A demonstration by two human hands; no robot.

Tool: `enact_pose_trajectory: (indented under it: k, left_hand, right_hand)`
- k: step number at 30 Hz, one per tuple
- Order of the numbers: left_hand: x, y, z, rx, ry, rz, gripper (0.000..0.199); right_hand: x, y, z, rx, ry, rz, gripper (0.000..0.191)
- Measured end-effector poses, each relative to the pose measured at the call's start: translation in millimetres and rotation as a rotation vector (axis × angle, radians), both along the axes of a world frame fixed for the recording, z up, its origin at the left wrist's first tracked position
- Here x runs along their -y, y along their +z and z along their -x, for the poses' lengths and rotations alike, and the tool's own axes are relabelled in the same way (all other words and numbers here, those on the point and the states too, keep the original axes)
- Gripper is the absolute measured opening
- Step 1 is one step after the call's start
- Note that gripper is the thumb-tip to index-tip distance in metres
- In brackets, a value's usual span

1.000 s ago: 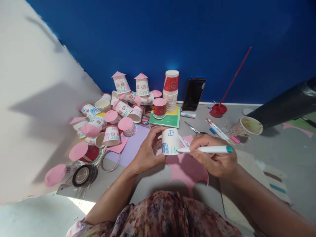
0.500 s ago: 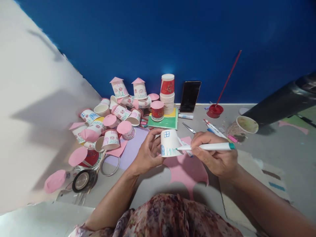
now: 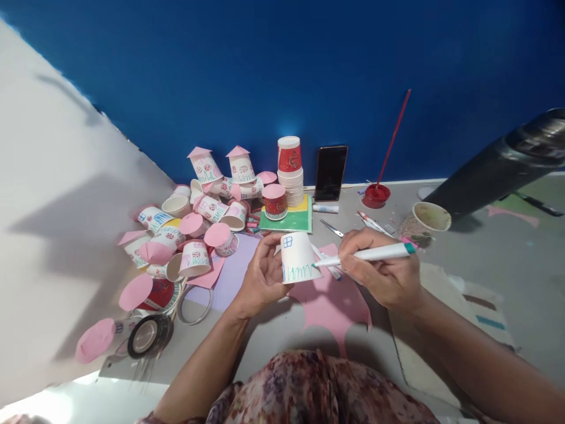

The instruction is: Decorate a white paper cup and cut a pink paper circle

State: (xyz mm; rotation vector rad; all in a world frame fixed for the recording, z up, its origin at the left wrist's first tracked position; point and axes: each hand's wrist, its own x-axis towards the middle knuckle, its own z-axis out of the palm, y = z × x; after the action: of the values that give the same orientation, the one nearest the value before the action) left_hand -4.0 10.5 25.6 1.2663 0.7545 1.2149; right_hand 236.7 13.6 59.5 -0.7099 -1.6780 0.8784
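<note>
My left hand point(image 3: 265, 272) is wrapped round a white paper cup point(image 3: 301, 253), held upside down just over the table. The cup bears a blue window drawing near its top and a green zigzag line along its rim. In my right hand point(image 3: 383, 268) is a green marker point(image 3: 366, 255), its tip touching the cup near the right end of the green line. Beneath both hands lies a cut piece of pink paper point(image 3: 331, 300). Another marker point(image 3: 325, 262) rests behind the cup, partly hidden by it.
Many decorated paper cups point(image 3: 195, 259) with pink paper tops pile up at left, near tape rolls point(image 3: 194, 305). Behind are a cup stack point(image 3: 291, 188), a phone point(image 3: 331, 174), scissors point(image 3: 332, 228) and a red pot point(image 3: 376, 196). A dark flask point(image 3: 489, 171) leans at right beside a used cup point(image 3: 430, 218).
The green zigzag on the cup has grown longer towards the right. The cup has turned slightly in my left hand, and the whole view has shifted a little.
</note>
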Motion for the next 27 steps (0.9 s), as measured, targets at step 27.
enact_pose_trajectory:
  k: [27]
  left_hand:
    - [9.2, -0.5, -0.9, 0.096, -0.021, 0.250, 0.099]
  right_hand:
    - [-15.1, 1.0, 6.5, 0.222, -0.021, 0.091, 0.078]
